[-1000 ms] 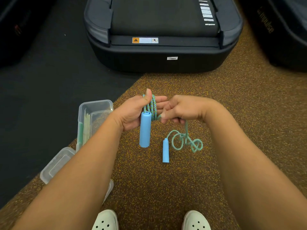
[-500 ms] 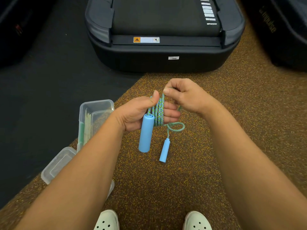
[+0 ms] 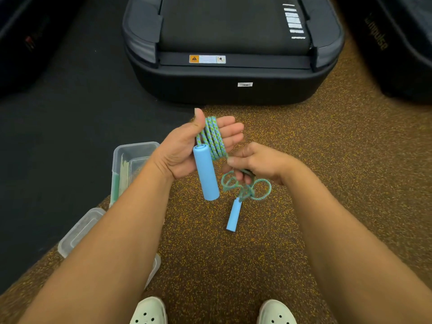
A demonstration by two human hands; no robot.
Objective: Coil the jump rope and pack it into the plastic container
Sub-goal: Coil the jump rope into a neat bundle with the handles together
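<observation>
The jump rope (image 3: 214, 139) is partly coiled: several turns of the green-and-blue cord lie wound across the palm and fingers of the left hand (image 3: 187, 148), held at chest level above the floor. One blue handle (image 3: 205, 171) hangs from those turns, just beside the left palm. The left thumb points upward and the fingers are extended and nearly flat, serving as the former for the coil rather than gripping it.

The right hand (image 3: 257, 163) is closed on the free cord just below the coil, thumb and fingers pinched around it. Beneath this hand the remaining cord (image 3: 247, 188) dangles in a loose tangle of small loops — blurred, so the exact number cannot be told. The second handle (image 3: 233, 215) hangs from this tangle, below it.

Status: coiling appears more than half complete — only the short tangled tail and the second handle remain unwound. Packing has not begun.

The open plastic container (image 3: 135, 148) stands on the floor to the left, well apart from the rope. What looks like its lid (image 3: 79, 230) lies nearby, nearer the person. Some greenish contents show inside the container; they cannot be identified.
</observation>
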